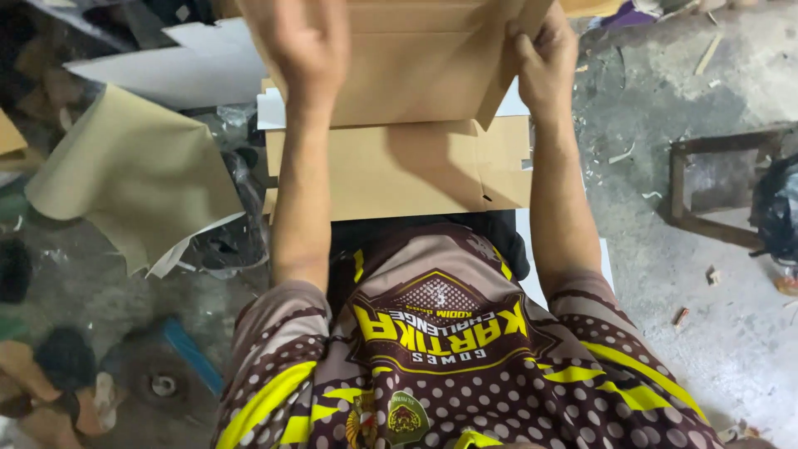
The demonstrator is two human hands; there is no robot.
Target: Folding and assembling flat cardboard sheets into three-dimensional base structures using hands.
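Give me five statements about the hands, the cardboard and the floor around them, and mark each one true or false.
1. Both hands are on the brown cardboard box. True: the left hand lies on its face, and the right hand grips its edge.
2. The box sits above a stack of flat cardboard. True.
3. A red plastic chair stands on the right. False: a small wooden frame stands there.
4. A loose beige sheet lies on the left. True.
5. The right hand holds scissors. False: it grips only cardboard.
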